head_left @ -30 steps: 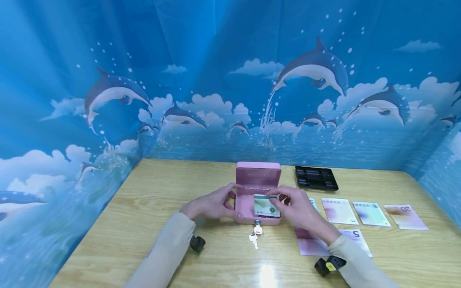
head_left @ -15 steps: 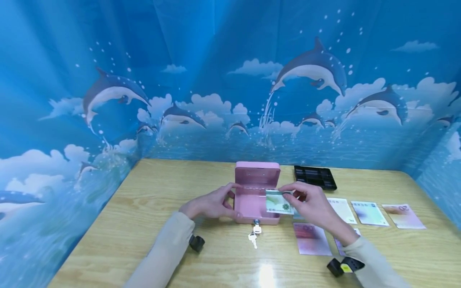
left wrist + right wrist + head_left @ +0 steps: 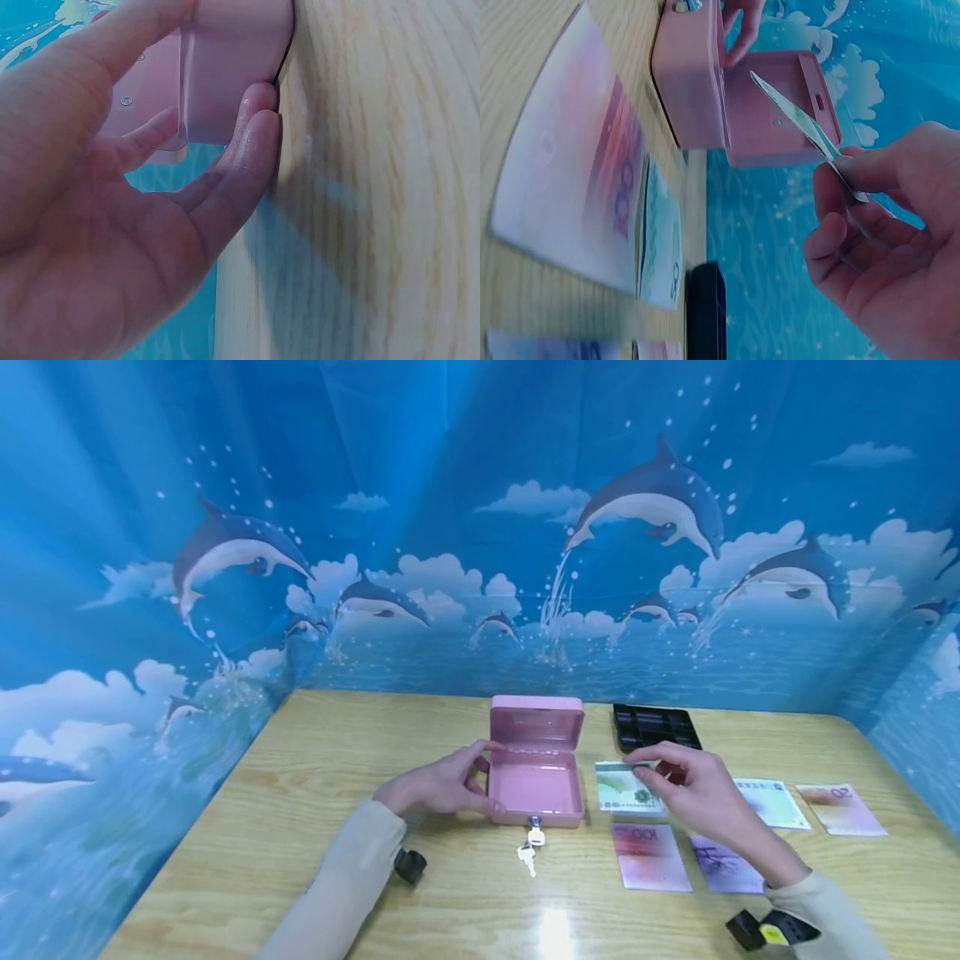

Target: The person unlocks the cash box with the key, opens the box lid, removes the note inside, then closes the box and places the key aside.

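Observation:
A pink cash box (image 3: 536, 785) stands on the table with its lid up and its inside bare. My left hand (image 3: 438, 783) holds the box by its left side, thumb near the front corner and a finger by the hinge; the left wrist view shows fingertips against the pink wall (image 3: 225, 75). To the right of the box, my right hand (image 3: 693, 789) pinches a green banknote (image 3: 618, 785) by its far right part. In the right wrist view this banknote (image 3: 799, 118) is edge-on, raised above the table, between thumb and fingers.
A key sits in the front lock, with another key (image 3: 527, 858) hanging below. Behind the right hand lies a black compartment tray (image 3: 647, 720). Flat banknotes include a red 100 (image 3: 651, 858), a purple one (image 3: 723, 864), a pale blue one (image 3: 772, 803), a 20 (image 3: 842, 810) and a green-blue 50 (image 3: 661, 232).
My right hand has carried the green banknote out of the box and to the right, above the other notes. The left hand stays on the box.

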A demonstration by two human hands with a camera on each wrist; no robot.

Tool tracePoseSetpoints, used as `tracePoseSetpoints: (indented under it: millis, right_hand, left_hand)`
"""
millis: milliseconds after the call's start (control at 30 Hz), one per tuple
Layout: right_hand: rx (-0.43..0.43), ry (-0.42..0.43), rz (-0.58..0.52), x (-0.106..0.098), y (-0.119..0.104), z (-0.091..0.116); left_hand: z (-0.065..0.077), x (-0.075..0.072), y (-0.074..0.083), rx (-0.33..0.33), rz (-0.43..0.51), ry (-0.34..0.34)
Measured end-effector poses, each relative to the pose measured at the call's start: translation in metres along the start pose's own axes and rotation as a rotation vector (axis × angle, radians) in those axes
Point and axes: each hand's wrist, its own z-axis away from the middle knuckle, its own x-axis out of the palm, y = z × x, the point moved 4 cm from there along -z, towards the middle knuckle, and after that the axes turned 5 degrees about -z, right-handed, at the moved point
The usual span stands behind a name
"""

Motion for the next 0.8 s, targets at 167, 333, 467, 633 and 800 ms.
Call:
tracePoseSetpoints:
  millis: [167,333,467,633,800]
  right_hand:
    - [0.01,0.002,0.005,-0.013,0.007,0.007]
    - [0.005,0.017,0.021,-0.023,0.014,0.015]
    - [0.019,0.009,0.029,-0.031,0.02,0.02]
    - [0.021,0.004,0.059,-0.039,0.028,0.026]
    - [0.021,-0.001,0.055,-0.046,0.037,0.033]
  left_hand:
    - [-0.001,0.0,0.001,0.004,0.011,-0.002]
    - [0.0,0.001,0.001,-0.005,0.01,-0.005]
    - [0.001,0.001,0.001,-0.015,0.0,-0.007]
    - [0.002,0.001,0.001,-0.015,-0.006,-0.007]
    - [0.001,0.0,0.001,-0.015,-0.01,-0.003]
